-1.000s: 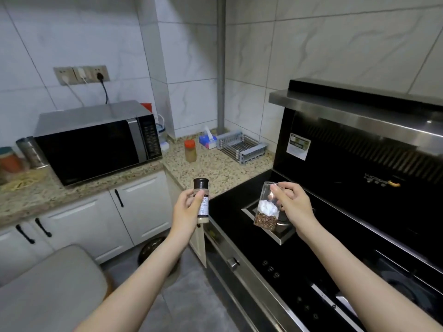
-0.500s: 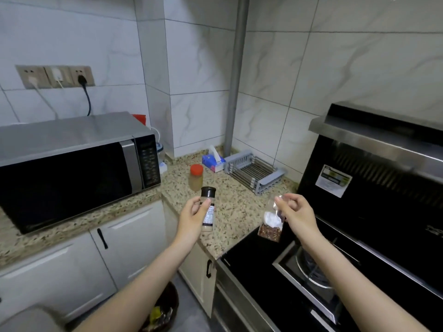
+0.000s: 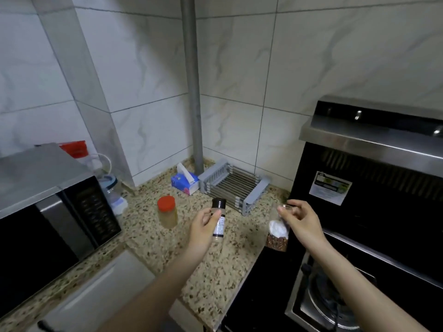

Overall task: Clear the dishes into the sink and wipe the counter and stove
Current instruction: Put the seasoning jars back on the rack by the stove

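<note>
Left hand (image 3: 203, 226) gripping spice bottle (image 3: 218, 220), right hand (image 3: 300, 220) pinching glass jar (image 3: 278, 232)

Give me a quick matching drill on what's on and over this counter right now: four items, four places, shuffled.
Items:
1. black-capped spice bottle
2. clear bag
3. red-lidded jar
4. tissue pack

Places:
A. standing on the counter, near the microwave
B. held in the left hand
C. on the counter by the grey pipe, beside the drying rack
D. hanging from the right hand

Pairs: 1-B, 2-D, 3-A, 4-C
</note>
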